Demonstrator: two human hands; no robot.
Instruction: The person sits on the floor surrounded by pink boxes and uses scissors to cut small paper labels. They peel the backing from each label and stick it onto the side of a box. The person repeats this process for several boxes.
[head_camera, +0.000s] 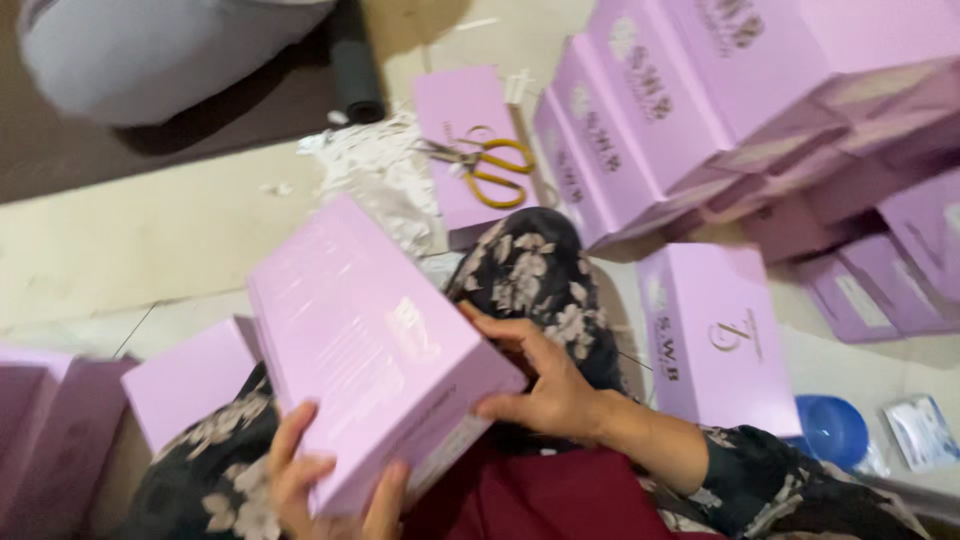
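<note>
I hold a flat lilac cardboard box (365, 340) tilted over my lap, its broad face up. My left hand (320, 485) grips its near lower corner from beneath, fingers curled around the edge. My right hand (540, 385) clasps the box's right end, thumb on the top edge and fingers against the side. My knees in dark floral trousers (530, 265) lie under the box.
A stack of lilac boxes (700, 110) fills the upper right, another box (720, 335) lies to my right, more (185, 375) to my left. Yellow-handled scissors (490, 170) rest on a box ahead. White scraps (380, 175), a blue lid (830, 430) and a grey bundle (150, 50) lie around.
</note>
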